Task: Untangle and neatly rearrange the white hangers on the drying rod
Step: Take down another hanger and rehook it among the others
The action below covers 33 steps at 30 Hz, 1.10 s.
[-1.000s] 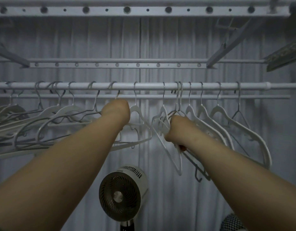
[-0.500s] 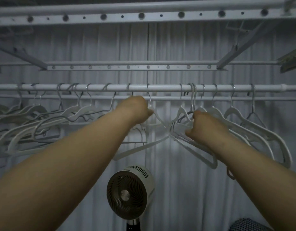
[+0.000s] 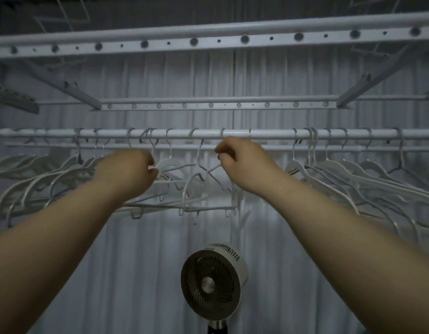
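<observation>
A white drying rod [image 3: 269,134] runs across the view with several white hangers hooked on it. A tangled bunch of hangers [image 3: 184,186] hangs in the middle, a crowded group [image 3: 47,174] on the left and another group [image 3: 353,169] on the right. My left hand [image 3: 130,171] is closed on the shoulder of a white hanger in the middle bunch. My right hand [image 3: 242,162] pinches a hanger's neck just under the rod, beside the left hand.
A round standing fan [image 3: 213,280] stands below the hangers. A white curtain [image 3: 293,75] hangs behind. Perforated rack bars [image 3: 208,42] cross overhead, with a second bar [image 3: 208,105] just above the rod.
My right hand let go of the right-hand hanger group and moved left and up to a hanger neck by the rod. My left hand shifted left, lower on a hanger. The view tilted up.
</observation>
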### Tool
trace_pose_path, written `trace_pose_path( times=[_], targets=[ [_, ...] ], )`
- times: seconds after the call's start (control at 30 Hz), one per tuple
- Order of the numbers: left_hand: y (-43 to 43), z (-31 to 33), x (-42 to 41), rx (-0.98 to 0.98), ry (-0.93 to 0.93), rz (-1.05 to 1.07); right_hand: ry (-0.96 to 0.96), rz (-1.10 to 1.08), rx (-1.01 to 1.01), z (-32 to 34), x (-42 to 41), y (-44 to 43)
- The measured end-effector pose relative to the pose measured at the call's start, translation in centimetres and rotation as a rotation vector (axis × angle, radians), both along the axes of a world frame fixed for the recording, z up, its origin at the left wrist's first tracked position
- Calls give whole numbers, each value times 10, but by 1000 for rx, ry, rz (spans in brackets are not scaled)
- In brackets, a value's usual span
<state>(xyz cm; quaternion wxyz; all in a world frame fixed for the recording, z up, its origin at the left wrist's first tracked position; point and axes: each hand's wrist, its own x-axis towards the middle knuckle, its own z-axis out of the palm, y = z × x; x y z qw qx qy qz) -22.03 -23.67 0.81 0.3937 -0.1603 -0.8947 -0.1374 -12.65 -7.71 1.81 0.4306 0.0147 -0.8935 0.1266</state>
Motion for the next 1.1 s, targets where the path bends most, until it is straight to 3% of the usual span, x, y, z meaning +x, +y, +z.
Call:
trace_pose_path(
  times=[0.2, 0.37, 0.63, 0.9, 1.1],
  targets=[
    [-39, -7, -17, -107, -88, -27, -177, -238, -185, 6, -30, -33],
    [-48, -21, -28, -59, -71, -200, -253, -175, -501, -1, -39, -58],
    [-47, -41, -47, 74, -118, -387, -201, -143, -712, -1, -62, -67],
    [-46, -43, -50, 206, -76, -510, -418, -171, -687, 3, -86, -64],
    [-47, -47, -60, 207, -84, -526, -381, -236, -808, 1, -91, -31]
  ],
)
